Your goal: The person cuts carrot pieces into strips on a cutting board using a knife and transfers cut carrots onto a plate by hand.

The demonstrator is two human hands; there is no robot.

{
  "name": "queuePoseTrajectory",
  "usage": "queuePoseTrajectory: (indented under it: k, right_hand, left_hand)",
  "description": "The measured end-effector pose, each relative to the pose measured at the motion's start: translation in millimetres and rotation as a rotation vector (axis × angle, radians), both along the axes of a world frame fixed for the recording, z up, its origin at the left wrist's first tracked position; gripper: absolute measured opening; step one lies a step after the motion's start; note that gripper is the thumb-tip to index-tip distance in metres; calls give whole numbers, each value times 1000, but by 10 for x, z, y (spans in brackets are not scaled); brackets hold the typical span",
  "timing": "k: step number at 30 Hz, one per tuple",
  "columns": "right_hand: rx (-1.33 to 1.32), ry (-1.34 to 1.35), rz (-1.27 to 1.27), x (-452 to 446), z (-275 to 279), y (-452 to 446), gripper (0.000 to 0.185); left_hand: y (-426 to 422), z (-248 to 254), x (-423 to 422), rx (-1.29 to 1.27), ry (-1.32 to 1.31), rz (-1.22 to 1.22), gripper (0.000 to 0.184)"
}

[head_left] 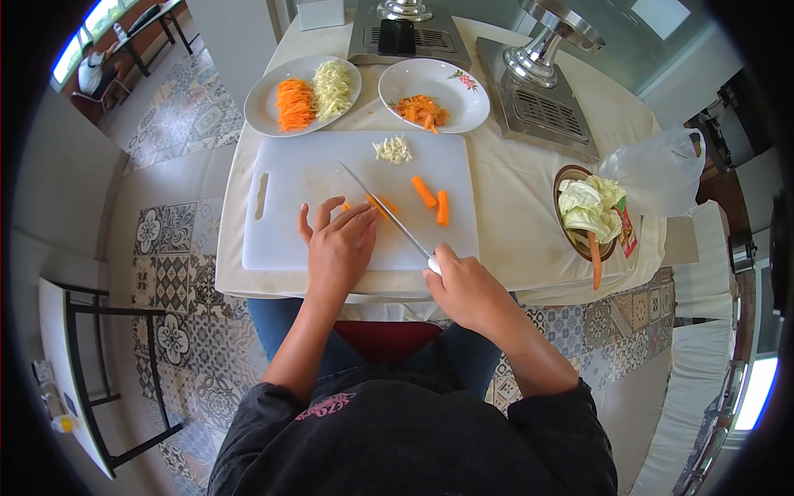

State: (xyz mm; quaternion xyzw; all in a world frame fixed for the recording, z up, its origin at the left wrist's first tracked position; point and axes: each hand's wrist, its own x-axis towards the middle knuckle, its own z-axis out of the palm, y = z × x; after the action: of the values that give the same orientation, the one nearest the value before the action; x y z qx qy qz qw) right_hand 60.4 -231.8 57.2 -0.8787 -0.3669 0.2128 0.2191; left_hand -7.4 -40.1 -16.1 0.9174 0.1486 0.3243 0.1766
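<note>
My right hand is closed round the white handle of a kitchen knife, its blade slanting up and left over the board. Beneath the blade lies a carrot piece. My left hand is just left of the blade, its fingertips on the carrot and partly hiding it; the outer fingers are raised and spread. Both hands are over the white cutting board. Two more carrot pieces, one tilted and one nearly straight, lie right of the knife. Chopped pale bits, likely garlic, form a small pile at the board's far edge.
Behind the board stand a plate of shredded carrot and cabbage, and a flowered plate of carrot peelings. On the right are a bowl with cabbage and a carrot, and a plastic bag. Metal stands occupy the back. A person sits far left.
</note>
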Motion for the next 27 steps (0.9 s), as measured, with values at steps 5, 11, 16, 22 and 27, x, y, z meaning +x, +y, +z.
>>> queuePoseTrajectory:
  k: [5,11,16,22,27]
  right_hand:
    - [-12,11,-3,-14,-16,25,24]
    - [-76,59,-32,-98,32,105,23]
    - [-136,68,-46,-144,37,173,23]
    - [-147,66,-26,-24,2,237,23]
    - [-120,75,-35,30,-28,214,25]
  left_hand:
    - [-8,21,0,12,15,-2,19]
    - [-3,18,-6,25,25,-7,19]
    - [2,29,-19,39,47,-16,21]
    - [3,21,-21,45,49,-18,21]
    - [-19,17,-12,42,44,-9,21]
